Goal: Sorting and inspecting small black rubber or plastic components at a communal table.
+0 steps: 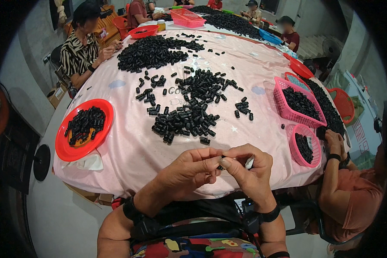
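Observation:
My left hand (189, 170) and my right hand (249, 170) meet at the near edge of the table, fingertips pinched together on one small black cylindrical piece (221, 166). A small white sliver (249, 163) shows between my right fingers. Just beyond my hands lies a loose heap of several black pieces (189, 112) on the pink tablecloth (129, 150). Both wrists wear black bands.
A red round plate (64, 146) with black pieces sits at the left edge. Pink baskets (284, 107) (293, 148) of pieces stand at the right, beside a person in an orange shirt (352, 198). A bigger heap (152, 51) lies farther off, near a person in a striped top (79, 51).

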Available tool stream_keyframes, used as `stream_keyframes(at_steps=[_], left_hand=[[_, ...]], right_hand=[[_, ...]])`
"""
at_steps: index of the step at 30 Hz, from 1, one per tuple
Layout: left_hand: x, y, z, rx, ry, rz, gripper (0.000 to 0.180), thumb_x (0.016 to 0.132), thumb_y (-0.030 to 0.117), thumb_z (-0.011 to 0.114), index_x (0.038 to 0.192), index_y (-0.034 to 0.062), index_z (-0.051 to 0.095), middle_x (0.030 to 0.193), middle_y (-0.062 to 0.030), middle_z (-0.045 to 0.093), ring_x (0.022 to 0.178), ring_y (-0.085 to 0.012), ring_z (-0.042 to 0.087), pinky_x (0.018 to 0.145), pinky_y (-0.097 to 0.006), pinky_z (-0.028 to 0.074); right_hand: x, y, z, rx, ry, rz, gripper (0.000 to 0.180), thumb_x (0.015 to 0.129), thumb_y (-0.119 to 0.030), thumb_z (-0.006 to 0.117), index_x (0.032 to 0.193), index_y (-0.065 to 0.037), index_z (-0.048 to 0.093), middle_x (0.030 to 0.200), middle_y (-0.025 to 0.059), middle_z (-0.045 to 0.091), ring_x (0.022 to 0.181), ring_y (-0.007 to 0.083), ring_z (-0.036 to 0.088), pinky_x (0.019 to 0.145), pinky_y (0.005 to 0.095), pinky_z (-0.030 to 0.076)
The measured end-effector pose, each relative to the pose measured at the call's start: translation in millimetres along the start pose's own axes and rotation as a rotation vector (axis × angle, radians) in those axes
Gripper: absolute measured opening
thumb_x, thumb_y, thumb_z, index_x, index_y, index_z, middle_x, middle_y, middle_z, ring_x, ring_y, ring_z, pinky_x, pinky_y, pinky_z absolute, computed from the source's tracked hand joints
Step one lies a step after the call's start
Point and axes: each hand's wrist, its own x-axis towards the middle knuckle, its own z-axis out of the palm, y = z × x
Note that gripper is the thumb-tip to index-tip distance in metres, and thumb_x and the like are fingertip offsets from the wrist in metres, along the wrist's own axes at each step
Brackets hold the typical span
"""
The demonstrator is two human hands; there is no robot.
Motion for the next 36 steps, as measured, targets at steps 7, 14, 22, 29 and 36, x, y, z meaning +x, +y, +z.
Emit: stream_keyframes(at_steps=[7, 14, 22, 29, 36], left_hand=[[-2.6, 2.0, 6.4, -0.054, -0.014, -0.045, 0.034, 0.09, 0.02, 0.062, 0.117, 0.0008, 0.054, 0.09, 0.0002, 0.056, 0.077, -0.0048, 0.054, 0.069, -0.018, 0.048], [-2.0, -0.2, 8.9, -0.053, -0.035, -0.042, 0.034, 0.091, 0.021, 0.062, 0.117, 0.0014, 0.054, 0.092, 0.0006, 0.056, 0.079, -0.0056, 0.053, 0.069, -0.019, 0.047], [-4.7, 2.9, 2.9, -0.088, -0.037, -0.03, 0.032, 0.092, 0.019, 0.058, 0.118, 0.0008, 0.052, 0.09, 0.0002, 0.054, 0.072, -0.0047, 0.049, 0.064, -0.018, 0.041], [2.0, 4.8, -5.6, -0.073, 0.018, 0.031, 0.026, 0.093, 0.018, 0.056, 0.114, 0.0038, 0.054, 0.086, 0.0006, 0.052, 0.073, -0.006, 0.048, 0.063, -0.019, 0.041], [-6.8, 73.7, -96.4, -0.493, 0.167, 0.549, 0.01, 0.089, 0.011, 0.055, 0.095, 0.0033, 0.059, 0.083, -0.004, 0.057, 0.068, -0.014, 0.049, 0.062, -0.025, 0.042]], right_hand=[[1.7, -5.2, -3.6, -0.004, -0.041, 0.022, 0.017, 0.081, -0.009, 0.071, 0.094, 0.0, 0.065, 0.079, 0.0069, 0.069, 0.066, 0.0099, 0.063, 0.06, 0.0211, 0.049], [0.2, 3.6, -1.2, -0.01, 0.019, -0.063, 0.02, 0.079, -0.009, 0.072, 0.097, 0.0, 0.066, 0.079, 0.0081, 0.069, 0.065, 0.0094, 0.063, 0.059, 0.0216, 0.049], [5.4, -7.5, 3.6, -0.094, -0.022, -0.044, 0.013, 0.08, -0.004, 0.068, 0.093, -0.001, 0.067, 0.076, 0.006, 0.068, 0.062, 0.0082, 0.061, 0.056, 0.0206, 0.047], [-0.2, 6.7, 9.2, -0.208, 0.163, -0.188, 0.01, 0.083, -0.002, 0.062, 0.092, 0.0, 0.067, 0.074, 0.0069, 0.067, 0.059, 0.0078, 0.055, 0.056, 0.0216, 0.044], [-5.2, 15.4, 1.4, -0.205, 0.271, -0.085, 0.012, 0.086, -0.01, 0.061, 0.081, 0.001, 0.063, 0.064, 0.002, 0.059, 0.055, 0.0067, 0.048, 0.053, 0.0212, 0.038]])
